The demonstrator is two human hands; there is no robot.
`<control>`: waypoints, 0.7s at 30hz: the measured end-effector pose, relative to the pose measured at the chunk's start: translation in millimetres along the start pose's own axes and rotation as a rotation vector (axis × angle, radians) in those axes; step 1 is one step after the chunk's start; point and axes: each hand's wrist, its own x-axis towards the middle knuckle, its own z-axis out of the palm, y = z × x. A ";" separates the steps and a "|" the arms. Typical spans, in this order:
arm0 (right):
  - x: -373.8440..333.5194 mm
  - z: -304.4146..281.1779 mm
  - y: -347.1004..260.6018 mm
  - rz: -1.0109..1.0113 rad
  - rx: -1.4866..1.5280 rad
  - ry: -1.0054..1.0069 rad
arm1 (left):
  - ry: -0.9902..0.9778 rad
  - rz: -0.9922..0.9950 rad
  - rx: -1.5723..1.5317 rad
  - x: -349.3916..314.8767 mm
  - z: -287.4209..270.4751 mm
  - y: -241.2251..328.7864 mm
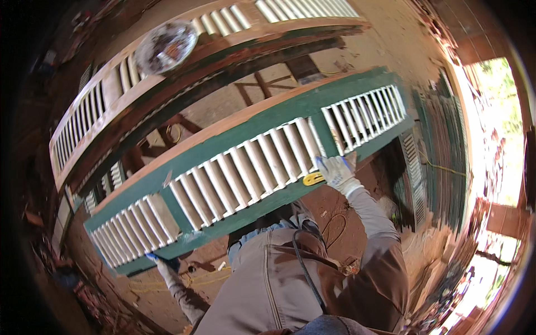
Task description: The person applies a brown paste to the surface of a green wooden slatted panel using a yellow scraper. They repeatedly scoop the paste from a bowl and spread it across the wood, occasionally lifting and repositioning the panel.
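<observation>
A long green louvered shutter (206,167) with white slats lies slantwise in front of me, its far edge bare wood. My right hand (339,172), in a white glove with blue patches, is closed on the near edge between two slat panels. Right beside its fingers is a small yellow slotted object (314,178); whether the hand holds it too, I cannot tell. At the lower left, my left hand (163,264), gloved with blue fingertips, grips the shutter's near edge below the left slat panel. Its thumb and palm are partly hidden.
Beyond it lies another louvered shutter (114,100) of pale wood, with a clear plastic-looking tub (166,48) of small bits on top. Stacked green boards (444,156) stand at right, near a bright opening. A cord (338,223) trails on the dirt floor.
</observation>
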 end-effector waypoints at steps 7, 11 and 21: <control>-28.8 -3.9 26.1 0.052 0.264 0.109 | 0.346 0.654 1.146 -102.0 108.9 92.7; -70.9 0.1 60.1 0.087 0.266 0.136 | -0.137 1.035 0.632 -157.9 271.8 122.5; -144.1 170.8 148.6 1.693 1.667 0.951 | -0.688 1.503 1.159 -201.2 656.1 68.2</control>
